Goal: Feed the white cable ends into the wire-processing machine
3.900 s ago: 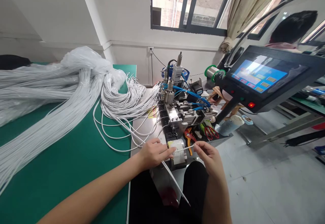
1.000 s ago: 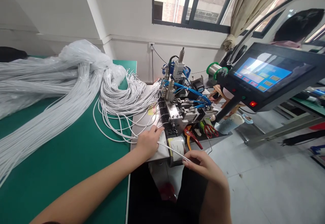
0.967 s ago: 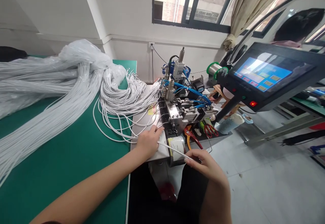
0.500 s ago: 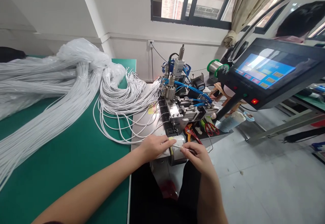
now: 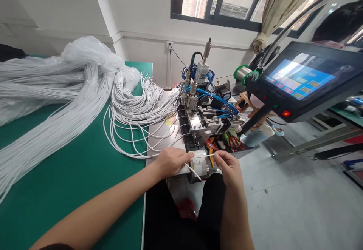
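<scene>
My left hand (image 5: 170,162) rests at the front of the metal plate (image 5: 159,136), fingers pinched round thin white cables (image 5: 193,171) that trail down towards my lap. My right hand (image 5: 227,165) is closed in a pinch on the end of one white cable (image 5: 204,156), held level just in front of a small white-labelled motor block (image 5: 199,164). Both hands sit close together below the small wire machine (image 5: 202,119) with blue air hoses.
A large bundle of white cables (image 5: 70,102) spreads over the green table (image 5: 70,182), partly in clear plastic. Orange cutters (image 5: 210,146) and red scissors (image 5: 234,142) lie by the machine. A touch screen (image 5: 300,78) hangs at the right; another person's head (image 5: 338,23) shows behind it.
My left hand drew back from the plate to the motor block. My right hand rose from my lap and now pinches a cable end level in front of the block.
</scene>
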### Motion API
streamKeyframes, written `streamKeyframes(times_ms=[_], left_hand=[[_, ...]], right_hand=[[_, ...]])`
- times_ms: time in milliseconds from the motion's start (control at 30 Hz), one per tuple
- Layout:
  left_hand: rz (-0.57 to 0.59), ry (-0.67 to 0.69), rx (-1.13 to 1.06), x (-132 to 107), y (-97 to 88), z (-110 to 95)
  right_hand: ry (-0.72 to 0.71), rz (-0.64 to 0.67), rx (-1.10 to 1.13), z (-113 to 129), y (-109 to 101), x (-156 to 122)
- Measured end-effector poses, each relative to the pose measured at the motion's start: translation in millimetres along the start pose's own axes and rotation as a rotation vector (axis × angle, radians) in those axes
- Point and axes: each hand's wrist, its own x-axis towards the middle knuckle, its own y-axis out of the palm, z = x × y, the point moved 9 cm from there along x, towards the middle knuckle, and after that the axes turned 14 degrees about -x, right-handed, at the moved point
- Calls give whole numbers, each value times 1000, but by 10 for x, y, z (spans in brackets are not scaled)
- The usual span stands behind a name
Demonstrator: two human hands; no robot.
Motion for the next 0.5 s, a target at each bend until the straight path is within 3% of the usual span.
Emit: streamKeyframes(times_ms=[167,500], left_hand=[[-68,5,25,16,-68,-34],[-54,-8,11,5,-23,-2]], right_hand=[[11,-116,45,30,75,17],[-5,-79,52,59,220,74]])
